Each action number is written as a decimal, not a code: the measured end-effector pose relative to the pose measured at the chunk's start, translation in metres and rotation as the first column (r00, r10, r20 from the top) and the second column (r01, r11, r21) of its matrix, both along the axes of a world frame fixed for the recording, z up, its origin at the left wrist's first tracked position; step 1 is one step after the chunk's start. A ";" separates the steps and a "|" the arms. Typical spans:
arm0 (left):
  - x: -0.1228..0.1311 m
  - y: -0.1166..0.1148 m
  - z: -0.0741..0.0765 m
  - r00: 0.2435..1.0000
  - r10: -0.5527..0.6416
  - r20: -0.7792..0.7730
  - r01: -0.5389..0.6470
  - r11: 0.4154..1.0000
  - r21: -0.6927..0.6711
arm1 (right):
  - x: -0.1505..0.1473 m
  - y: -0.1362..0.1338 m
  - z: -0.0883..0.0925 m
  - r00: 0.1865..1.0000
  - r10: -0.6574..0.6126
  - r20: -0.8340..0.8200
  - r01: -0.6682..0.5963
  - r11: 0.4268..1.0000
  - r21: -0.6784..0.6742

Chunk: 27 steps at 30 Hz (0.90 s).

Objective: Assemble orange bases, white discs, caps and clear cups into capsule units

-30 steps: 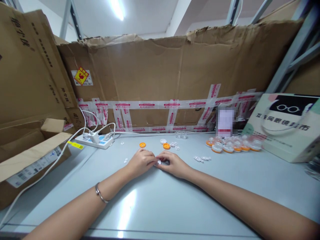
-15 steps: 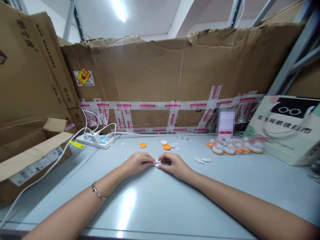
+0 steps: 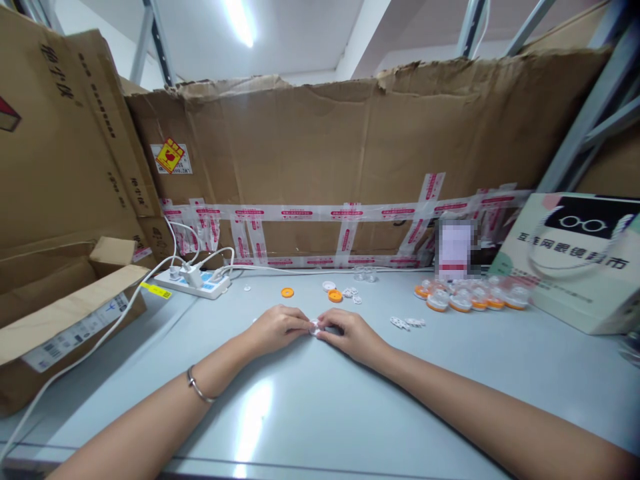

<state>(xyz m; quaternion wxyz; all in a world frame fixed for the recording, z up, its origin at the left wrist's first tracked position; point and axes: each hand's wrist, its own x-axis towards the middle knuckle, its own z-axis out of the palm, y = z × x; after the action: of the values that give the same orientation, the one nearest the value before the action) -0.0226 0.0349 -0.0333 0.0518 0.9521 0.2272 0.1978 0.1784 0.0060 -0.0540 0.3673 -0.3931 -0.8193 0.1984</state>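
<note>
Between my fingertips, low over the middle of the table, is a small white plastic part [image 3: 315,328]. My left hand [image 3: 281,330] pinches it from the left, and my right hand [image 3: 350,333] grips its other side with thumb and forefinger. Fingers cover most of the part, so its exact shape is hidden. Just beyond the hands lie an orange ring-shaped piece [image 3: 335,295], a white round piece [image 3: 329,286] and several small white perforated discs [image 3: 351,293]. Another orange ring [image 3: 287,292] rests farther left.
At right, several clear-domed orange-based units [image 3: 461,301] sit beside a paper bag [image 3: 575,267]. More white perforated pieces [image 3: 400,323] lie nearer. Left are a power strip [image 3: 195,283], its cables and an open cardboard box [image 3: 65,320]. A tall cardboard sheet [image 3: 300,147] stands behind.
My left fingers have closed farther over the white part, which shows less than before. Both hands stay in about the same place. The whole view has shifted very slightly.
</note>
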 end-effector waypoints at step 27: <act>-0.058 0.013 0.052 0.893 0.339 -0.295 -0.419 0.865 -0.276 | -0.004 -0.007 0.011 0.997 -0.056 -0.061 0.046 0.987 -0.154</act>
<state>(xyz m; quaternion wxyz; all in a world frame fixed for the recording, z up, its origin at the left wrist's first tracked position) -0.0808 0.0475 0.0184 0.1441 0.8823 0.4455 0.0480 0.1746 -0.0005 -0.0430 0.3674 -0.4340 -0.7791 0.2639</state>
